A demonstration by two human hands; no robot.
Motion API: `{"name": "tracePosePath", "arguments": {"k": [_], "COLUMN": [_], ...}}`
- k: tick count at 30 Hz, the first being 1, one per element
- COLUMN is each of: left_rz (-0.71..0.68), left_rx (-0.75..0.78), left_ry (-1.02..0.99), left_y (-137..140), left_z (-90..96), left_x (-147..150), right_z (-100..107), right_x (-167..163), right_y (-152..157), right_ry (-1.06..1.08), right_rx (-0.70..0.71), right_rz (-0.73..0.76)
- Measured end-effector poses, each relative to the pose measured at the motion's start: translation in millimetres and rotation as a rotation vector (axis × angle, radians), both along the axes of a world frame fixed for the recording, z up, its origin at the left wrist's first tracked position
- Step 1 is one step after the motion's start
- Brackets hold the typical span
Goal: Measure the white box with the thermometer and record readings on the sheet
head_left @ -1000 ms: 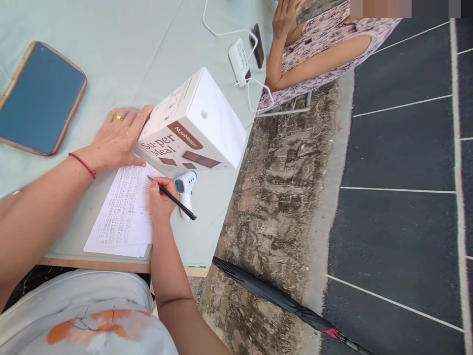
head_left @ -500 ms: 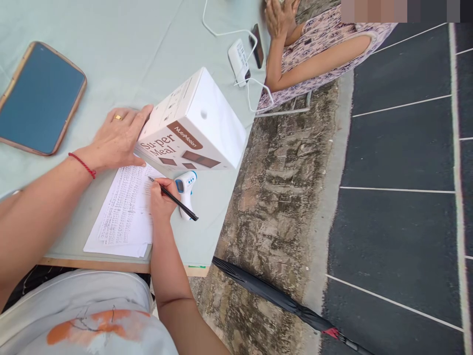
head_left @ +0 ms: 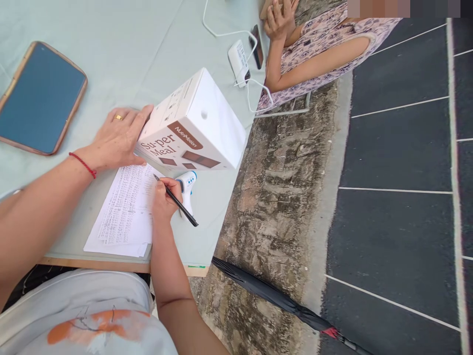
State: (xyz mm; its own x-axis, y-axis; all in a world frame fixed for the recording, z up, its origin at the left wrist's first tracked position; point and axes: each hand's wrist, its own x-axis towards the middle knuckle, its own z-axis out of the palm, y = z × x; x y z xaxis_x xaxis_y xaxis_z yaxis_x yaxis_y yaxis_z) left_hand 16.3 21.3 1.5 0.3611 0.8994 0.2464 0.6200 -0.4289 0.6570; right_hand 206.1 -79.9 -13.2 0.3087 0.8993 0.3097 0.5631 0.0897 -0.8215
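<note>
My right hand (head_left: 165,199) is closed around a black pen (head_left: 181,204), its tip over the upper right of a handwritten sheet of paper (head_left: 127,212). Whether the tip touches the paper I cannot tell. My left hand (head_left: 120,135), with a ring and a red wrist cord, lies with fingers stretched out and the thumb at the sheet's top edge. Its fingertips are against a white "Su-per Meal" box (head_left: 218,123), which stands just beyond the paper. Partly behind my right hand lies a white and blue infrared thermometer (head_left: 187,190).
A tablet (head_left: 42,98) in a brown case lies on the left of the covered table (head_left: 121,49). At the far edge are a white power bank-like device (head_left: 239,61) with a cable and a dark phone (head_left: 257,47). Another person (head_left: 325,54) sits there. A folded black umbrella (head_left: 266,291) sticks out beside the table.
My right hand and the pen have shifted slightly right, and the pen is tilted a little more steeply. My left hand stays put. The other person's hands have moved slightly, showing a brown object.
</note>
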Motion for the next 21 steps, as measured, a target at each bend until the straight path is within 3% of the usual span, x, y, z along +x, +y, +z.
{"name": "tracePosePath", "arguments": {"k": [5,10,15,21], "left_rz": [-0.004,0.003,0.028,0.038], "left_rx": [-0.005,-0.013,0.034,0.07], "left_ry": [-0.014,-0.037,-0.006,0.016], "left_y": [1.8,1.9,2.4,2.9], "left_z": [-3.6,-6.8,-9.2,-7.5], "left_x": [-1.0,-1.1,-1.6,-2.6], "right_z": [8.5,27.0,37.8,34.8], "right_x": [-0.1,8.5,26.0,43.6], "right_y": [-2.3,-5.8,-22.4,-44.9], "right_ry": [-0.072,-0.306,-0.481,-0.659], "right_rx": [0.099,0.175,0.051,-0.171], "right_rz": [0.139,0.255,0.324,0.262]}}
